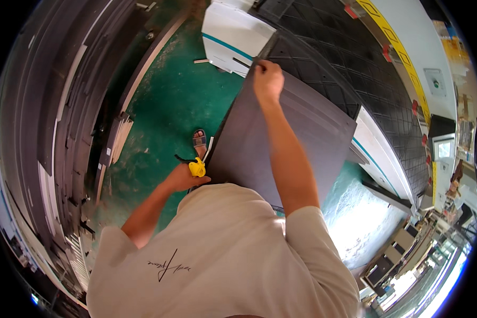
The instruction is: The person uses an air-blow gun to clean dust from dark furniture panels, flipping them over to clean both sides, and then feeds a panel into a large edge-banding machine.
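A large dark grey flat panel [307, 143] lies in front of me, its near edge close to my shirt. By its near left corner, my left hand [181, 177] is closed around a yellow tape measure [197, 167] with a black strap. The thumb of that hand reaches the panel's edge. A thin pale strip [210, 147] stands out beside the tape measure. My right arm stretches across the panel, and my right hand [269, 82] is at the far left corner with its fingers curled together. What those fingers hold, if anything, is hidden.
Long dark boards [69, 100] are stacked along the left. Beyond the panel is a machine with a black gridded bed [323, 47], white housing [230, 37] and a yellow rail [397, 47]. My sandalled foot [199, 139] stands on the green floor [164, 100].
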A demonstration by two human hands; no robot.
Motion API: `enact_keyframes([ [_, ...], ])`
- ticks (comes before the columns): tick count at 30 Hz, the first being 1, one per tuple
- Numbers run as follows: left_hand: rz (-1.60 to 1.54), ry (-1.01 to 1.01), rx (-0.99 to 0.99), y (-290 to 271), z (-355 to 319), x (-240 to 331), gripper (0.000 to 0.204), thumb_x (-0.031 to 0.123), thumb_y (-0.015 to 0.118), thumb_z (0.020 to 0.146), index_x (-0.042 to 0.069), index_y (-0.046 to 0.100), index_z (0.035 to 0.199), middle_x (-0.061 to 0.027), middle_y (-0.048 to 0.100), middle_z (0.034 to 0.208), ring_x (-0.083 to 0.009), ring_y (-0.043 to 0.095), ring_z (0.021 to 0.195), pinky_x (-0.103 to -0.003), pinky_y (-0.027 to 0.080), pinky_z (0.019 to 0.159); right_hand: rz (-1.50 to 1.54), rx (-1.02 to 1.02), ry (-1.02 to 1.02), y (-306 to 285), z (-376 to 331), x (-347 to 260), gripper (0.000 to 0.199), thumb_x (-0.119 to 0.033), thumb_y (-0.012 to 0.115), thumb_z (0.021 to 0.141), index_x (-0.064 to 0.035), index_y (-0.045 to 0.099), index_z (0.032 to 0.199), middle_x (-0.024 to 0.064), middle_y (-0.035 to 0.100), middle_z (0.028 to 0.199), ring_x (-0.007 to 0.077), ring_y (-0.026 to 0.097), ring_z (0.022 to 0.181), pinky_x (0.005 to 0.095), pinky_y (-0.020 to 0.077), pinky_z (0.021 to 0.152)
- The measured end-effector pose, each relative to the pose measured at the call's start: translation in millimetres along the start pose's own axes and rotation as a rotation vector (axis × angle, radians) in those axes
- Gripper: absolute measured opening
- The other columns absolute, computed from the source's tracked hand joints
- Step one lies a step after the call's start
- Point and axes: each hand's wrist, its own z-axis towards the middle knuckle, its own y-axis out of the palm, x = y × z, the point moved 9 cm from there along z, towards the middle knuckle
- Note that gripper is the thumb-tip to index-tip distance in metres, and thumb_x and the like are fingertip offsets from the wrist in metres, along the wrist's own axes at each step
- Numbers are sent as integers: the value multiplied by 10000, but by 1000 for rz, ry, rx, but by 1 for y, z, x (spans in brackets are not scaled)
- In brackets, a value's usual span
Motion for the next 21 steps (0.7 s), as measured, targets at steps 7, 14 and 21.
enact_keyframes([
  [7, -23, -208, 67, 9, 2, -20, 437, 366, 905, 775, 21, 653, 867, -65, 700, 783, -196, 663, 689, -362, 524, 638, -101, 126, 90, -16, -11, 37, 65, -88, 698, 830, -45, 653, 848, 171, 649, 956, 379, 641, 948, 484, 546, 848],
  [14, -19, -146, 97, 13, 2, -23, 304, 222, 860, 846, 33, 627, 792, -29, 655, 715, -143, 636, 660, -325, 506, 619, -442, 228, 320, -196, -33, 233, 78, -128, 649, 878, -51, 656, 869, 152, 679, 914, 345, 673, 872, 467, 547, 772],
  [21, -64, -152, 60, 11, 6, -7, 257, 182, 838, 866, 42, 640, 780, -21, 645, 694, -125, 632, 645, -302, 507, 610, -529, 261, 614, -356, -85, 377, 238, -267, 685, 886, -56, 787, 923, 164, 763, 916, 360, 728, 884, 451, 559, 822],
])
